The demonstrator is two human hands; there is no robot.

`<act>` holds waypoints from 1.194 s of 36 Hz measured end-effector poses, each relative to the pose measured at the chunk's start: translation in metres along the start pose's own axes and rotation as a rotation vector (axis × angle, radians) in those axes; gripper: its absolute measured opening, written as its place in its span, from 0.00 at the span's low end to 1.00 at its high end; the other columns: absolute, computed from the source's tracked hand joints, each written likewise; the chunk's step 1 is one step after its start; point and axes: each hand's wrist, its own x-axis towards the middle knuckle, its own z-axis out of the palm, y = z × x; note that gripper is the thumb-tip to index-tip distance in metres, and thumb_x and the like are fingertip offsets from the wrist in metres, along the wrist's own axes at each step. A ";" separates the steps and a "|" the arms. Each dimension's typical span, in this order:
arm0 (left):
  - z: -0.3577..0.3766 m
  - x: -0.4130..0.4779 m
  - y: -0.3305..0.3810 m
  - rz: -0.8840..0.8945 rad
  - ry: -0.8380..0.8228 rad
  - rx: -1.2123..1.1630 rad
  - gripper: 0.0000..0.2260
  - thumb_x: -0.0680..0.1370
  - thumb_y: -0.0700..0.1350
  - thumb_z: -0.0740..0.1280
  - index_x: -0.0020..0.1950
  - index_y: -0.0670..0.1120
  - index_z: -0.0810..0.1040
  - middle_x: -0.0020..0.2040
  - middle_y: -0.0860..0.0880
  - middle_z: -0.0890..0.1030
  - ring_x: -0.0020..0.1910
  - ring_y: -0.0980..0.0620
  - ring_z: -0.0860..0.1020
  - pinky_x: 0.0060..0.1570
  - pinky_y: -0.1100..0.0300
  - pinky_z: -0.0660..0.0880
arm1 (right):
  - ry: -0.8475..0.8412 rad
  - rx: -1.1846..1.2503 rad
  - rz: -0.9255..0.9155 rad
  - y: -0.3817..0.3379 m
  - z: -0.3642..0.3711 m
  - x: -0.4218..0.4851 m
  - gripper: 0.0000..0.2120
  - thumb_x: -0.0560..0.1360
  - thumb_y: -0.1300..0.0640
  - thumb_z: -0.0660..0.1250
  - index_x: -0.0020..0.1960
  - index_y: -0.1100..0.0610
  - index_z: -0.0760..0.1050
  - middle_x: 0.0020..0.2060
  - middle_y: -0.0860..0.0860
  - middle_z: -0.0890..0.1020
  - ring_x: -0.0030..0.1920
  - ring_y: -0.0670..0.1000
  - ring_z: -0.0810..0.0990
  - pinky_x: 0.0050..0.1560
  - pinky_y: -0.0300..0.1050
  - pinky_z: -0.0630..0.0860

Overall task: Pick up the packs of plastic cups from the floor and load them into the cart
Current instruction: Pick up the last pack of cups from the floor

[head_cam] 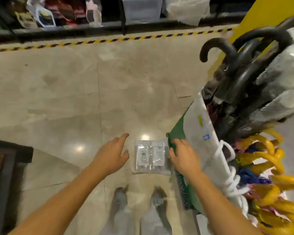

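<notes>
— Where's the cart?
— On the right; the right hand curls round its green edge.
— And the pack of cups?
— Flat on the floor beside the cart, long axis near-to-far. The left hand, fingers spread and empty, hovers just left of it: likely the picker.

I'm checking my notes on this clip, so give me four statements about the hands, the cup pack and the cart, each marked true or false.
1. The pack of cups lies on the floor. True.
2. The left hand holds the pack. False: it is open beside the pack, holding nothing.
3. The right hand has a grip on the green edge of the cart. True.
4. The cart is empty. False: it carries a white bag and umbrellas.
</notes>
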 end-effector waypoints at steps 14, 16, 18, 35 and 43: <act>0.318 0.203 -0.150 -0.109 -0.205 -0.080 0.29 0.82 0.58 0.55 0.80 0.59 0.45 0.68 0.47 0.71 0.57 0.50 0.75 0.55 0.57 0.73 | -0.248 0.158 0.150 0.158 0.334 0.158 0.25 0.82 0.52 0.61 0.78 0.51 0.63 0.69 0.57 0.72 0.69 0.58 0.71 0.65 0.50 0.69; 0.362 0.231 -0.167 -0.132 -0.227 -0.109 0.29 0.81 0.59 0.55 0.79 0.60 0.45 0.66 0.45 0.72 0.53 0.50 0.75 0.52 0.55 0.73 | -0.262 0.181 0.163 0.178 0.375 0.177 0.25 0.83 0.48 0.59 0.79 0.46 0.59 0.74 0.55 0.68 0.73 0.56 0.67 0.69 0.51 0.67; 0.408 0.254 -0.185 -0.090 -0.215 -0.088 0.31 0.80 0.63 0.51 0.80 0.58 0.44 0.59 0.43 0.75 0.45 0.48 0.76 0.47 0.52 0.77 | -0.291 0.241 0.202 0.198 0.413 0.195 0.27 0.83 0.45 0.59 0.79 0.38 0.55 0.78 0.52 0.63 0.76 0.55 0.64 0.72 0.53 0.65; 0.503 0.297 -0.214 -0.066 -0.032 -0.399 0.32 0.79 0.62 0.58 0.77 0.70 0.43 0.51 0.50 0.69 0.40 0.59 0.76 0.37 0.73 0.70 | -0.196 0.333 0.146 0.236 0.482 0.233 0.33 0.80 0.37 0.58 0.76 0.27 0.41 0.60 0.50 0.65 0.59 0.51 0.71 0.63 0.56 0.72; 0.320 0.223 -0.182 -0.196 0.005 -0.376 0.32 0.79 0.62 0.59 0.75 0.73 0.42 0.55 0.51 0.70 0.44 0.59 0.73 0.38 0.70 0.66 | -0.168 0.272 -0.043 0.124 0.320 0.198 0.30 0.81 0.37 0.54 0.72 0.23 0.37 0.63 0.50 0.65 0.47 0.39 0.71 0.53 0.45 0.69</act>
